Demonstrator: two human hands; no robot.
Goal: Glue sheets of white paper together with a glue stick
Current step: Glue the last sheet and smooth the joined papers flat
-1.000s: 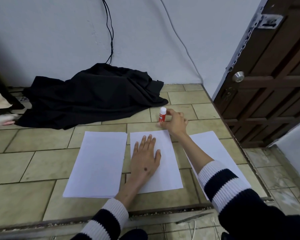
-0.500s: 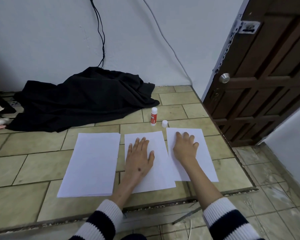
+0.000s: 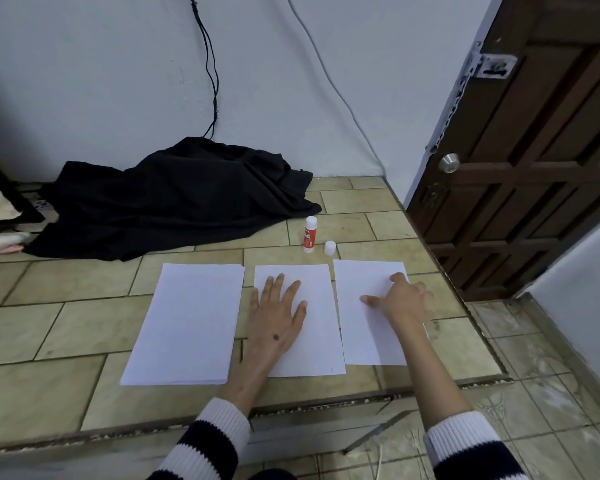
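Note:
Three lots of white paper lie side by side on the tiled floor: a stack (image 3: 187, 320) on the left, a middle sheet (image 3: 317, 344) and a right sheet (image 3: 361, 327). My left hand (image 3: 278, 313) rests flat on the middle sheet, fingers spread. My right hand (image 3: 400, 299) lies on the right sheet near its right edge, fingers curled against the paper. Beyond the sheets a red and white glue stick (image 3: 309, 234) stands upright, with its white cap (image 3: 330, 248) standing beside it on the right.
A heap of black cloth (image 3: 174, 199) lies against the white wall, with cables hanging above it. A dark wooden door (image 3: 534, 168) stands at the right. The tiled platform ends in a step edge (image 3: 291, 407) close to me.
My right hand let go of the glue stick, which now stands alone with its cap beside it. The hand came down onto the right sheet and slid it rightward, apart from the middle sheet.

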